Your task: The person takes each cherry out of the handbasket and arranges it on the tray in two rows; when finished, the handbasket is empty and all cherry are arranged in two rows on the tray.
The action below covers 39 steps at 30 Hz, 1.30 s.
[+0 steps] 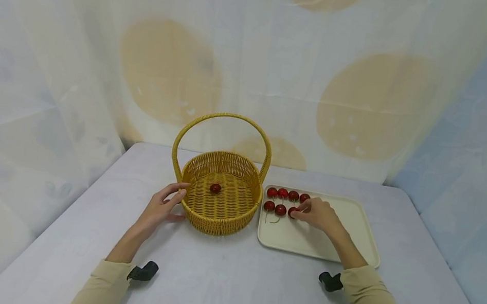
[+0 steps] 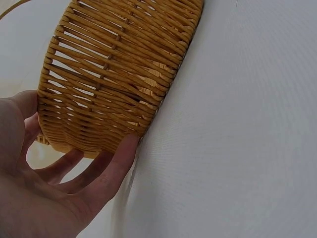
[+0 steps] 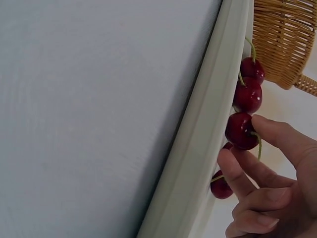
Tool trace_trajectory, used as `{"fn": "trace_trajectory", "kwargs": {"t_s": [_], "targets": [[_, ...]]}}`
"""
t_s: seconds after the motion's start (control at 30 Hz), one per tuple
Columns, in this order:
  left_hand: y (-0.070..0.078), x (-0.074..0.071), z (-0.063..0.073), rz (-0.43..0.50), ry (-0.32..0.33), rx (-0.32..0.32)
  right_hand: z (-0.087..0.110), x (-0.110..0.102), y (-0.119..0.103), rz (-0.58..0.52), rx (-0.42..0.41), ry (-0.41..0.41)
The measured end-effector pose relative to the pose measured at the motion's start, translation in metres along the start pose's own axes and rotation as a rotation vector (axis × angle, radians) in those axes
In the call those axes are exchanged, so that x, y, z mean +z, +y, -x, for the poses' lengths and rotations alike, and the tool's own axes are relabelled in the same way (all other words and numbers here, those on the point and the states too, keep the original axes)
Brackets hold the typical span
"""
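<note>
A yellow wicker basket [image 1: 220, 220] with a tall arched handle stands on the table, one dark red cherry [image 1: 215, 188] lying on its woven floor. At its left side, my left hand [image 1: 163, 207] holds the rim and wall; the left wrist view shows fingers [image 2: 111, 173] spread against the weave. To the right, a cream tray [image 1: 328, 244] carries several cherries with green stems in two rows. My right hand [image 1: 320, 215] pinches the cherry [image 3: 241, 131] at the right end of the nearer row, thumb on one side and fingers on the other.
The tray's left edge stands close beside the basket. A pale cloth covers the table [image 1: 215, 283], and a patterned curtain [image 1: 264, 72] hangs behind it. Black wrist mounts [image 1: 143, 270] stick out from both sleeves.
</note>
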<state>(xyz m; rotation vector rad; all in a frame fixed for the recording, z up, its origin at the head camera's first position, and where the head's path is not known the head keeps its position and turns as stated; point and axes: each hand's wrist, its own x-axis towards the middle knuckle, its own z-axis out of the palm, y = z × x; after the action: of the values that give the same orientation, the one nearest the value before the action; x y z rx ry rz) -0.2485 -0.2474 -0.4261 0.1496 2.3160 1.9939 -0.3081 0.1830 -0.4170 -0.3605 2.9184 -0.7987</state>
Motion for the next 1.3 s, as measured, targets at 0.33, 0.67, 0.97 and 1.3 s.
{"fn": "trace_trajectory", "kwargs": {"t_s": [0.33, 0.67, 0.97, 1.3], "targets": [[-0.026, -0.003, -0.01, -0.02, 0.023, 0.022, 0.003, 0.001, 0.0, -0.003, 0.038, -0.066], [-0.027, -0.004, -0.011, -0.038, 0.032, 0.036, 0.004, -0.011, 0.0, 0.022, 0.045, -0.096], [-0.013, -0.002, -0.006, -0.016, 0.011, 0.018, 0.003, -0.013, 0.002, 0.026, 0.044, -0.092], [0.001, -0.001, 0.001, 0.008, -0.011, 0.005, -0.001, -0.006, 0.0, 0.069, 0.071, -0.108]]}}
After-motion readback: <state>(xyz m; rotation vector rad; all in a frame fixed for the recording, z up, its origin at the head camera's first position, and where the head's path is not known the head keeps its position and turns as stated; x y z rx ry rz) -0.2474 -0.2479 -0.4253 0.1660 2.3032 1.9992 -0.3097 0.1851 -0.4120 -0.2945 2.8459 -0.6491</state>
